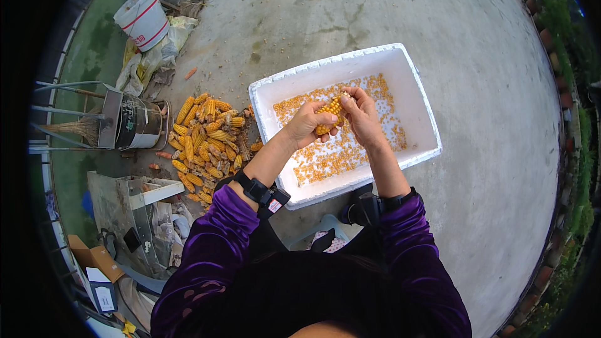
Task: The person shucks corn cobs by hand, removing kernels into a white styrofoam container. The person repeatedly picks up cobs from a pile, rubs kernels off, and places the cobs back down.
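An ear of corn (pixel 328 114), yellow and tilted, is held between my two hands above a white foam box (pixel 410 91). My left hand (pixel 305 126) wraps round its lower left end, thumb along the kernels. At the upper right end, my right hand (pixel 363 116) grips it, with thumb and fingers pressed on the tip. Loose corn kernels (pixel 332 163) lie scattered over the bottom of the box. The undersides of the fingers and part of the ear are hidden by the hands.
Left of the box lies a heap of corn ears (pixel 206 141) on the concrete floor (pixel 482 150). Beyond it stand a white bucket (pixel 143 19) with red bands and a dark bucket (pixel 139 124). A cardboard box (pixel 100 260) and scrap boards (pixel 122 203) sit at the lower left.
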The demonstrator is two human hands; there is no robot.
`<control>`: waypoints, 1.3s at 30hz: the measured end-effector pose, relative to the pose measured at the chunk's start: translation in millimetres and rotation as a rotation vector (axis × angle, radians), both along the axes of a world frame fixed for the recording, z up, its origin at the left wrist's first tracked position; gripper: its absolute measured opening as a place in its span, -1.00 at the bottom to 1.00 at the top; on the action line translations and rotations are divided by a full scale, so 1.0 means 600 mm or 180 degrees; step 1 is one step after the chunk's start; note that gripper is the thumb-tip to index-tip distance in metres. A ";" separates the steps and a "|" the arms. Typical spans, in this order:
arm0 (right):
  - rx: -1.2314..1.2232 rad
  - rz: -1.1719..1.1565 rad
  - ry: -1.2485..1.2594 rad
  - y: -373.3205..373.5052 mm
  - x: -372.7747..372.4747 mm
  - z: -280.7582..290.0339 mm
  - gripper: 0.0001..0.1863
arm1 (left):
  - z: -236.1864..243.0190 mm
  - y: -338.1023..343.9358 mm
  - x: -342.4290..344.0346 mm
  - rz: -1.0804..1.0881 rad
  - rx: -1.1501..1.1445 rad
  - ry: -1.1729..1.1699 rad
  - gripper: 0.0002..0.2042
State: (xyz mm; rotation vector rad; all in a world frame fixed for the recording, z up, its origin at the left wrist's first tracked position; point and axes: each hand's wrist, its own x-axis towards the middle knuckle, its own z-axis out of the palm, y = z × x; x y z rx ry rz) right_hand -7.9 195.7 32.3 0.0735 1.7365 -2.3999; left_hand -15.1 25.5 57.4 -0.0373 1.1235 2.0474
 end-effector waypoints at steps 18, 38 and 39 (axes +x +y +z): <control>-0.2006 -0.0006 -0.0240 -0.015 0.004 0.018 -0.69 | 0.007 0.012 0.008 0.0349 -0.0799 0.1107 -0.61; -0.2179 -0.0237 -0.0501 -0.021 0.007 0.029 -0.51 | 0.017 0.017 0.008 0.0568 -0.0893 0.0981 -0.59; -0.1856 -0.0190 -0.0340 -0.023 0.010 0.032 -0.48 | 0.018 0.016 0.008 0.0528 -0.0848 0.0944 -0.59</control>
